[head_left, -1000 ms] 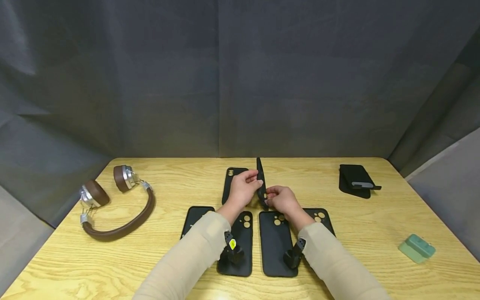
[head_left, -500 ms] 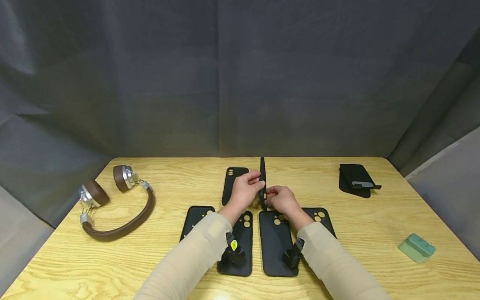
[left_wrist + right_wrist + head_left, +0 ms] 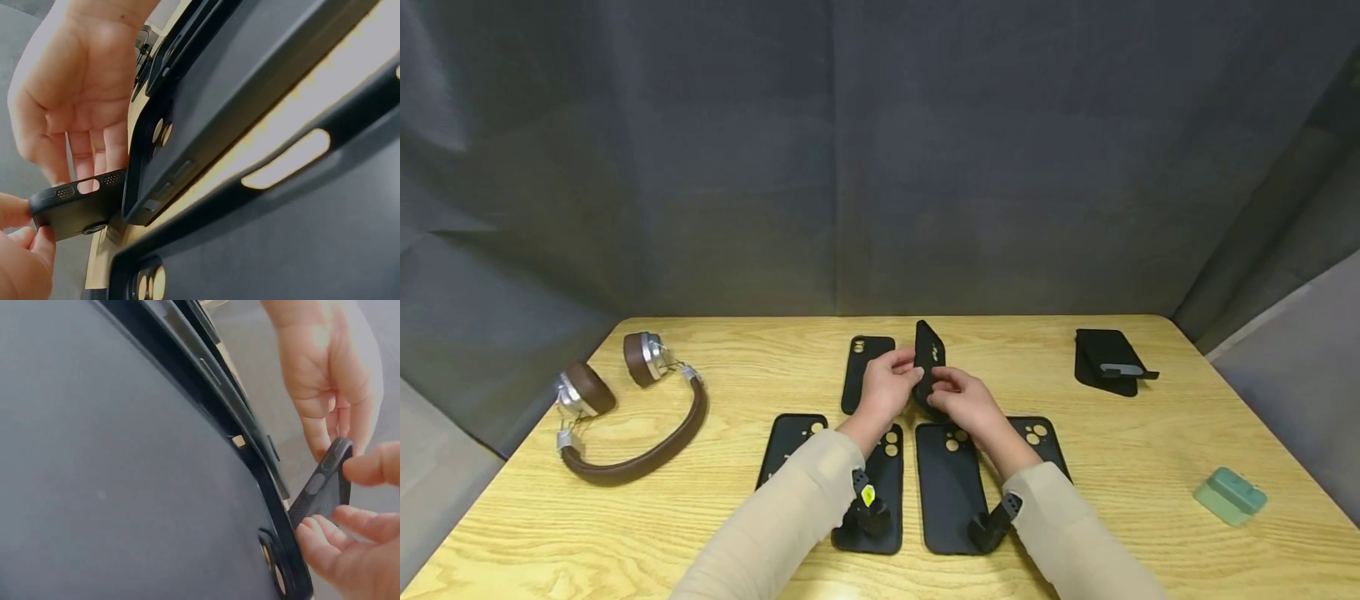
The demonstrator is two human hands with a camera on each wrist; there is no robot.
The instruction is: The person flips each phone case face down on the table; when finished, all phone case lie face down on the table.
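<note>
A black phone case (image 3: 928, 354) is held raised on its edge, its face turned partly to the right. My left hand (image 3: 883, 387) pinches its left side between thumb and fingers, as the left wrist view also shows. On the other side my right hand (image 3: 967, 406) grips the case, thumb and fingers at its near end. Speaker holes and a port opening line the end of the case (image 3: 81, 203) in the left wrist view. Below and around the hands lie more black phone cases: one behind (image 3: 857, 375), and others in front, such as the case (image 3: 947, 492) under my right wrist.
Brown headphones (image 3: 677, 433) lie on the left of the wooden table (image 3: 737, 533). At the back right stands a black folded holder (image 3: 1108, 358). A small green block-shaped thing (image 3: 1232, 496) sits at the right. A dark curtain (image 3: 1000, 167) hangs behind.
The held case has turned from edge-on so that its face shows to the right, and its top has lowered slightly. My right hand's fingers have shifted onto its face.
</note>
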